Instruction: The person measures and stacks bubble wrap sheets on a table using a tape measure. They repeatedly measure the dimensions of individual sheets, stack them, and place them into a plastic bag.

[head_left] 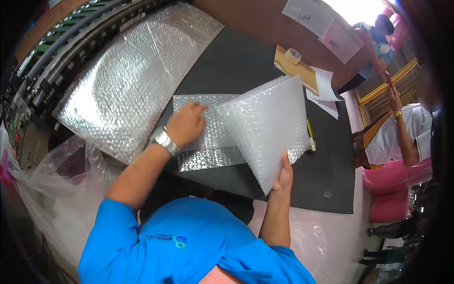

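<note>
A tilted, folded stack of clear bubble wrap point(269, 123) is raised over the dark table. My right hand point(284, 176) grips its lower right edge, thumb on top. Under and left of it, a smaller silvery bubble wrap piece point(208, 160) lies flat on the table, partly covered by the stack. My left hand point(187, 124) is over this piece, slightly blurred, with its fingers curled together; whatever is between them is hidden. A metal wristwatch point(166, 141) is on my left wrist.
A large bubble wrap sheet point(137, 75) stretches from a roller machine point(52, 75) onto the black table point(326, 165). A tape roll point(293, 56), papers point(326, 85) and a yellow cutter point(310, 132) lie at the far right. Clear plastic point(66, 189) hangs at left. Other people point(397, 132) stand at right.
</note>
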`<state>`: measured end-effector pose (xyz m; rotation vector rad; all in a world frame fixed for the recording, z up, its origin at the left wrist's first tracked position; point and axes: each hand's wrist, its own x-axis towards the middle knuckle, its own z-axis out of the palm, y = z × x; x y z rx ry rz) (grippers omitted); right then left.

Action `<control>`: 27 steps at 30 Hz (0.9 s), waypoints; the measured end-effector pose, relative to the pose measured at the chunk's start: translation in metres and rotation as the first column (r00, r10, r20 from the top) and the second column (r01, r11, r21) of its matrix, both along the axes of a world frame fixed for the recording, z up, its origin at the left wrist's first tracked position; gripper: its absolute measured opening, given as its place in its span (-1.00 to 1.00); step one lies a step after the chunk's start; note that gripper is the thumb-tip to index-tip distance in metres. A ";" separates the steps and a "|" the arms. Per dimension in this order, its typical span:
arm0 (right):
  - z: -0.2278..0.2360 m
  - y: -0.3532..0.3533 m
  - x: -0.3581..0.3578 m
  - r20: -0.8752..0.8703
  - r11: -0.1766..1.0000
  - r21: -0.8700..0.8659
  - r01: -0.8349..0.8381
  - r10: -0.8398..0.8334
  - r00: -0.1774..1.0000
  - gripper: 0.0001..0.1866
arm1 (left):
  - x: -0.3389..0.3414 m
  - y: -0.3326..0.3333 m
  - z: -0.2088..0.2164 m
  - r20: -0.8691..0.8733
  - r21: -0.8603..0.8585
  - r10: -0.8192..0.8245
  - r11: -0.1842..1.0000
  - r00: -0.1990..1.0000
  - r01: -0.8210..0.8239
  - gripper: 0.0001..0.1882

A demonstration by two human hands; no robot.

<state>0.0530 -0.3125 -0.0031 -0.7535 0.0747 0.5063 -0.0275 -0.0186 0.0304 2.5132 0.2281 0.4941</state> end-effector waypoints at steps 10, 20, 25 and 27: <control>0.003 0.010 -0.048 0.006 0.956 -0.293 0.009 -0.008 1.000 -0.55 | 0.011 0.022 -0.006 -0.432 0.193 0.173 0.976 0.885 -0.097 -0.43; 0.025 0.035 -0.012 0.283 0.726 -0.687 -0.024 0.299 0.911 -0.49 | -0.005 0.018 -0.026 -0.251 -0.638 -0.087 0.764 0.964 -0.097 -0.12; 0.020 0.041 0.018 0.422 0.606 -0.788 0.109 0.403 0.812 -0.41 | -0.016 0.016 -0.023 0.009 -0.949 -0.307 0.298 0.952 0.105 -0.30; 0.012 0.041 0.038 0.535 0.520 -0.810 0.272 0.464 0.706 -0.33 | -0.024 0.008 -0.010 0.049 -0.972 -0.274 0.207 0.961 0.108 -0.29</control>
